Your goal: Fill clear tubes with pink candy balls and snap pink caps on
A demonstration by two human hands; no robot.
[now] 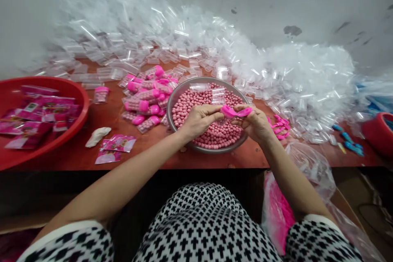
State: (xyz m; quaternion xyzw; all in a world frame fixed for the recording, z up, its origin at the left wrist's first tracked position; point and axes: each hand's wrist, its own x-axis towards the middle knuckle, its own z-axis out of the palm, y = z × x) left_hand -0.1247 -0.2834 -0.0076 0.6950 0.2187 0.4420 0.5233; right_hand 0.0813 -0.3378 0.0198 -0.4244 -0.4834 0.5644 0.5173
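Pink two-lobed cap (236, 114): pinching between left hand (199, 120) and right hand (258, 125); apparently cap-handling, next needing careful alignment.

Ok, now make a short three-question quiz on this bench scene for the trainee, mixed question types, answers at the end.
1. Multiple choice: what do the fingers of the right hand hold?
a) a blue ball
b) a pink plastic piece
c) a wooden spoon

2. True or false: the heap of bead-filled tubes with pink caps lies to the right of the grey bowl.

3. Fill in the word: the large red basin at the left edge of the view holds pink ____.

Key:
1. b
2. False; the heap lies to the left of the bowl.
3. packets
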